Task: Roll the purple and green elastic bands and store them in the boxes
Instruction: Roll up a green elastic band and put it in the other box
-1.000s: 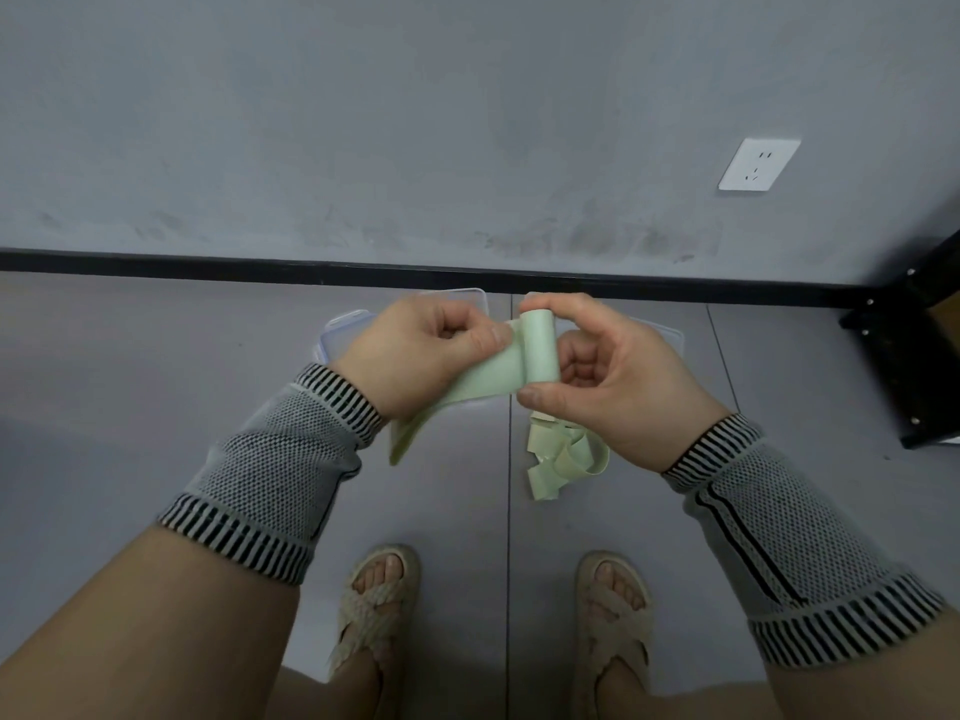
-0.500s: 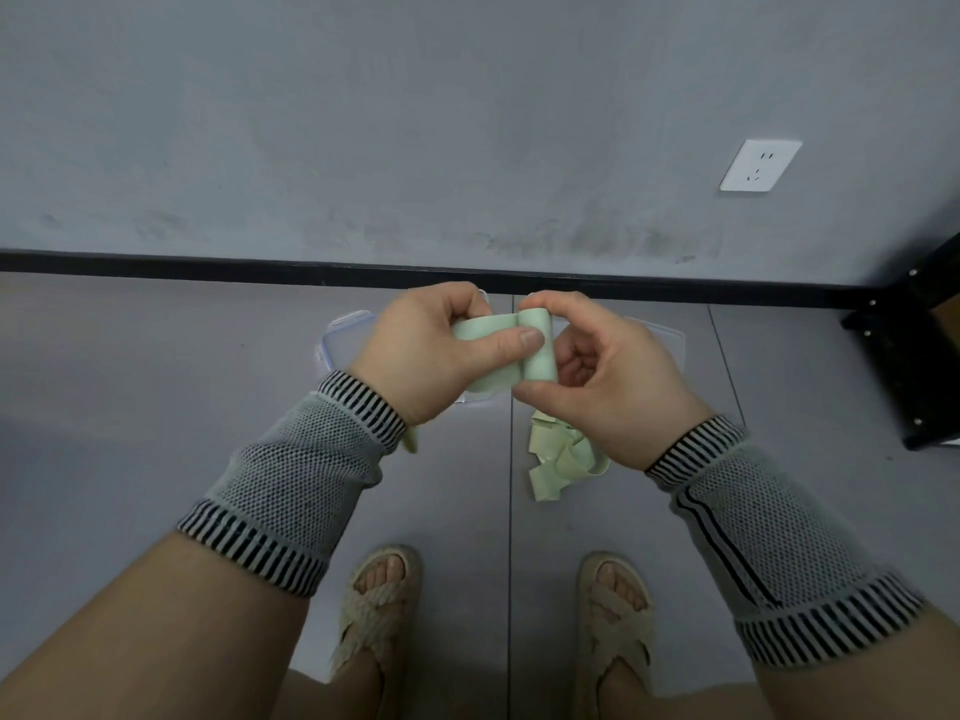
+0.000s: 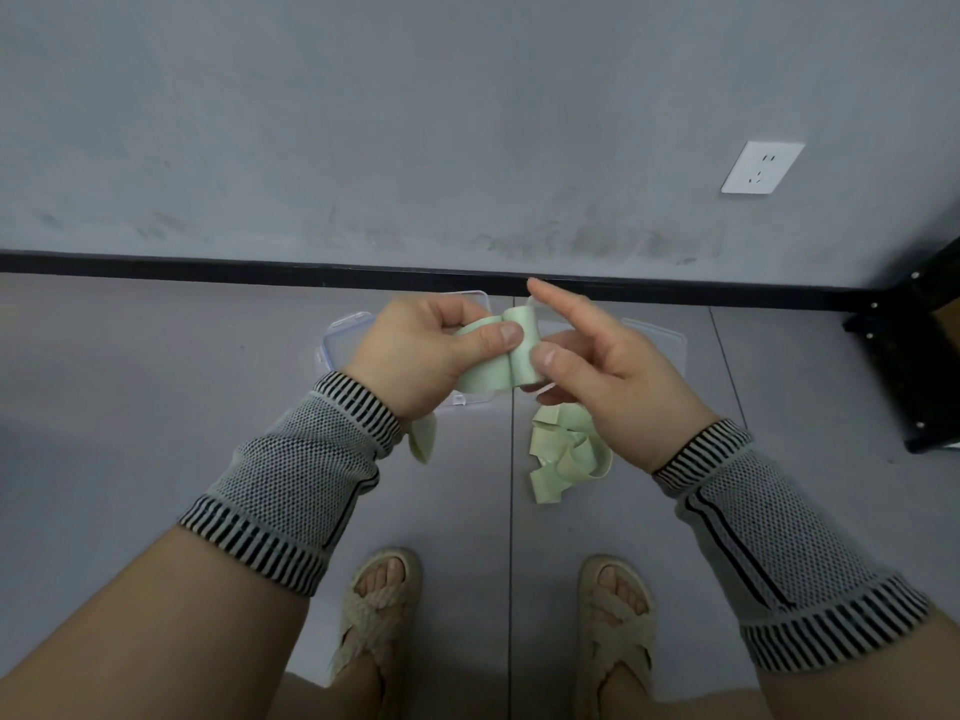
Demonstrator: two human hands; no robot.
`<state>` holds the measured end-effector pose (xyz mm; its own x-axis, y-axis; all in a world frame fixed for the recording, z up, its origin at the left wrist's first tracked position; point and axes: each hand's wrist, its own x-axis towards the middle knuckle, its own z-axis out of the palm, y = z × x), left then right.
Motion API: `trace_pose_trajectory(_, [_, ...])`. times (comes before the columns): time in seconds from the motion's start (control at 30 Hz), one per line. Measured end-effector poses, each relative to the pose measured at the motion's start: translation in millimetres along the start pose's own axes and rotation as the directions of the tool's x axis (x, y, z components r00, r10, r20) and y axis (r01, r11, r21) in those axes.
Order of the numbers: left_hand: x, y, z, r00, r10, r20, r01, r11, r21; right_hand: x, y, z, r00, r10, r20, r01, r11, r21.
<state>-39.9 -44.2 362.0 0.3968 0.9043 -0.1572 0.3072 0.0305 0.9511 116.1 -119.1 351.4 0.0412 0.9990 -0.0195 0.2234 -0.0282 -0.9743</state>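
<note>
Both hands are up in front of the person, working the green band [image 3: 522, 350]. The left hand [image 3: 415, 356] has its grip closed on the band, thumb pressed flat on the strip just left of the roll, fingers curled behind. The right hand [image 3: 608, 376] meets it from the other side: thumb tip against the roll's right edge, lower fingers tucked under it, forefinger sticking out straight and free above. So the roll sits squarely between the two grips, standing upright. From the left grip a loose end hangs down past the wrist. Below the right grip, the rest of the band lies in a tangled heap on the floor [image 3: 156, 433]. Behind the hands, on the floor, sit clear boxes [image 3: 343, 345], mostly hidden. No purple band shows anywhere here.
</note>
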Motion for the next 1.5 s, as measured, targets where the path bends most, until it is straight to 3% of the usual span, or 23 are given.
trace_pose_trajectory(0.13, [-1.0, -1.9, 3.4, 1.000, 0.019, 0.023, -0.020, 0.998, 0.055, 0.7, -0.6, 0.3, 0.998, 0.041, 0.053, -0.045, 0.995, 0.085])
trace_pose_trajectory(0.33, [2.0, -2.9, -3.9, 0.988, 0.098, 0.118, -0.132, 0.935, 0.328, 0.6, 0.8, -7.8, 0.998, 0.044, 0.033, -0.048, 0.992, 0.114])
trace_pose_trajectory(0.47, [3.3, -4.9, -8.2, 0.987, 0.117, 0.111, -0.153, 0.891, 0.427, 0.7, 1.6, -8.5, 0.999, 0.029, 0.020, -0.032, 0.990, 0.136])
trace_pose_trajectory(0.83, [-0.3, 2.2, 3.3, 0.990, 0.143, 0.019, -0.144, 0.972, 0.187, 5.2, 5.2, -1.0, 0.996, -0.039, -0.074, 0.039, 0.999, 0.003])
trace_pose_trajectory(1.07, [1.3, 0.8, 8.7, 0.993, 0.115, 0.009, -0.115, 0.985, 0.129, 4.4, 4.4, 4.8, 0.986, -0.064, -0.152, 0.050, 0.994, -0.094])
trace_pose_trajectory(1.37, [3.5, -4.1, -2.1, 0.995, 0.095, 0.011, -0.096, 0.992, 0.082, -3.6, 2.0, -5.3, 0.999, -0.010, 0.030, 0.009, 0.999, 0.040])
trace_pose_trajectory(1.5, [1.1, -4.8, 1.2, 0.988, 0.138, 0.068, -0.149, 0.972, 0.180, -1.9, 2.5, -0.8, 0.999, 0.004, 0.044, -0.007, 0.996, 0.085])
